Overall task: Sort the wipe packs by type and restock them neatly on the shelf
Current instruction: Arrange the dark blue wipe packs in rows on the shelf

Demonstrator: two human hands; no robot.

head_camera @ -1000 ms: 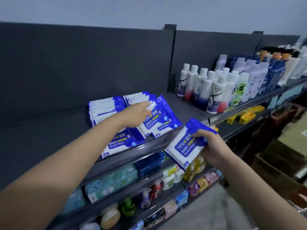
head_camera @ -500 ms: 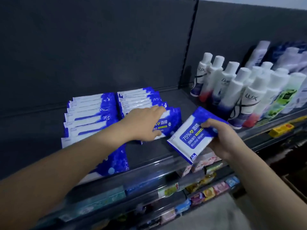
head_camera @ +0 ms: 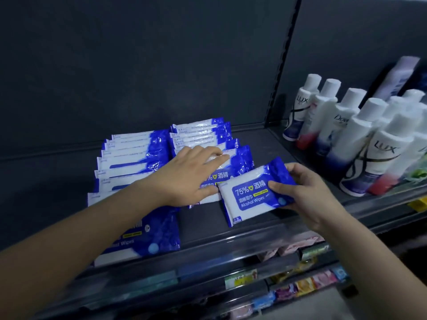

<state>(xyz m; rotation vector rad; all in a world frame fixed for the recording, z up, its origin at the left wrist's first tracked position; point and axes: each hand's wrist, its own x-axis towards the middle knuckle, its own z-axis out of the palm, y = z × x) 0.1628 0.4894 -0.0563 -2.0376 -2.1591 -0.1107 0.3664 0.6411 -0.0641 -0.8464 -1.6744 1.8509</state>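
Two rows of blue-and-white alcohol wipe packs stand overlapped on the dark shelf [head_camera: 249,229]: a left row [head_camera: 129,158] and a right row [head_camera: 203,132]. My left hand [head_camera: 191,174] lies flat, fingers spread, on the front pack of the right row [head_camera: 233,167]. My right hand [head_camera: 307,192] grips one more alcohol wipe pack [head_camera: 249,195] by its right end, just right of that row and low over the shelf front. A large pack [head_camera: 150,236] leans at the front of the left row, partly hidden by my left forearm.
White Lux and Dove bottles [head_camera: 360,139] crowd the shelf section to the right, past an upright divider [head_camera: 284,65]. A dark back panel rises behind the wipes. Lower shelves [head_camera: 288,285] hold small colourful packets. Bare shelf lies left of the rows.
The view has moved closer and lower onto the shelf. My right hand brought its pack up over the shelf front beside the right row. My left hand stays pressed on that row's front pack.
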